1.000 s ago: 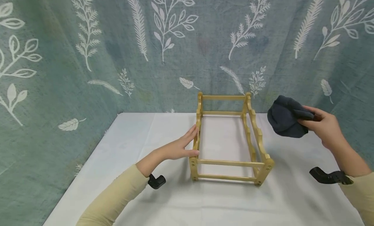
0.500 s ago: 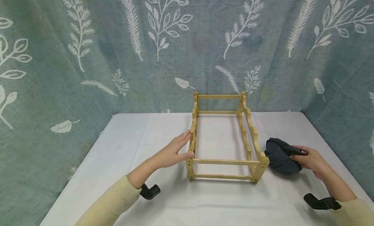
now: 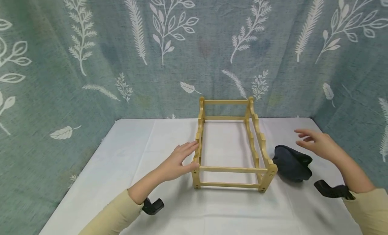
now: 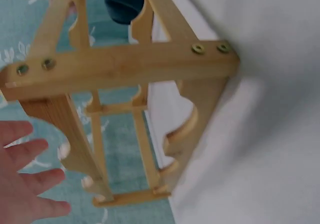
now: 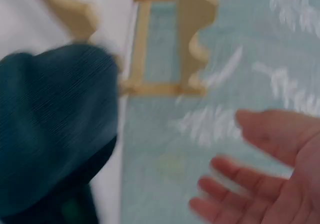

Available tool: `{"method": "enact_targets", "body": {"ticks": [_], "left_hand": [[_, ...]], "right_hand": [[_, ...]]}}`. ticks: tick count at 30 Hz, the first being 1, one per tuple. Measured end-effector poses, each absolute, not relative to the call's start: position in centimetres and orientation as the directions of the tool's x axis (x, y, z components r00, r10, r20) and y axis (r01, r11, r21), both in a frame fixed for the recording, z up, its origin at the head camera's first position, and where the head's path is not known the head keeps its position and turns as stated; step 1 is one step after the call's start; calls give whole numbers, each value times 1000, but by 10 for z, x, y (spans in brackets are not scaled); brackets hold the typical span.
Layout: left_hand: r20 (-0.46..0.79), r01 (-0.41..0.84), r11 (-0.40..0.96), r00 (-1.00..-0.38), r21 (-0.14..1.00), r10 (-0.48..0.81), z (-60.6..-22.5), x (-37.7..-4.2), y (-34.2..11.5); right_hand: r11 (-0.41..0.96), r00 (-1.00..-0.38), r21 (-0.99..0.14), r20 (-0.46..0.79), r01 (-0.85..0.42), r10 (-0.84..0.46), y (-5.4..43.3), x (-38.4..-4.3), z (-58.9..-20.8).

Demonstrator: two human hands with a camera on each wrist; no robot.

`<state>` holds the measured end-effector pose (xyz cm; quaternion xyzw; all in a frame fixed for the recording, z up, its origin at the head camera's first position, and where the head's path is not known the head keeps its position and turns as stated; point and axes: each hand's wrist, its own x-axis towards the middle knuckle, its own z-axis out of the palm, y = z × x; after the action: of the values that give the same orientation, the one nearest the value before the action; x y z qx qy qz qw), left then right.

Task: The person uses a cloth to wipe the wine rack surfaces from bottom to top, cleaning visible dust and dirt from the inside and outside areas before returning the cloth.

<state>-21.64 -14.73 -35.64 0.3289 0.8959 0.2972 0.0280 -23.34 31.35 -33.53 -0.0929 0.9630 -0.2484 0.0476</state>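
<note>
A light wooden rack [image 3: 234, 169] with scalloped side rails stands on the table. My left hand [image 3: 174, 164] is at its left rail, fingers extended, fingertips at or very near the wood; contact cannot be told. In the left wrist view, the left hand's spread fingers [image 4: 30, 154] show beside the rack frame [image 4: 125, 66]. A crumpled dark navy cloth item [image 3: 292, 163] lies against or close to the rack's right front corner; its exact kind is unclear. Above and right of it hovers my right hand [image 3: 321, 145], holding nothing, its fingers loosely bent. The right wrist view shows the cloth apart from that hand.
A white cloth covers the table [image 3: 230, 211]. Grey-green curtains [image 3: 182, 59] with white leaf prints hang behind it and along both sides. Each wrist wears a black camera mount, such as the left mount [image 3: 153, 206].
My right hand carried the navy cloth item down to the table beside the rack, let it go, and rose away from it. The left hand has stayed by the left rail.
</note>
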Motion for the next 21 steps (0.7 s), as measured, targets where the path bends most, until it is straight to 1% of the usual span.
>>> {"method": "enact_targets", "body": {"ticks": [4, 7, 9, 11, 14, 17, 21], "left_hand": [[259, 632, 567, -756, 529, 601, -353, -212, -139], [332, 667, 550, -736, 503, 590, -353, -212, -135], [362, 683, 541, -725, 491, 586, -354, -212, -134], [376, 687, 541, -723, 485, 580, -355, -213, -135], [370, 674, 554, -735, 489, 568, -356, -212, -135], [347, 649, 572, -756, 501, 554, -357, -211, -135], [340, 639, 588, -766, 496, 545, -358, -211, -138]], "right_hand": [[820, -944, -500, -13, -278, -329, 282, -261, -320], [778, -916, -532, -13, -334, -402, 265, -288, -323], [753, -902, -560, -23, -345, -431, 257, -307, -328], [738, -895, -583, -39, -340, -444, 251, -323, -333], [730, -896, -596, -38, -335, -442, 247, -338, -340], [725, -903, -606, -23, -328, -428, 245, -343, -343], [727, -908, -605, -12, -326, -418, 245, -345, -345]]}}
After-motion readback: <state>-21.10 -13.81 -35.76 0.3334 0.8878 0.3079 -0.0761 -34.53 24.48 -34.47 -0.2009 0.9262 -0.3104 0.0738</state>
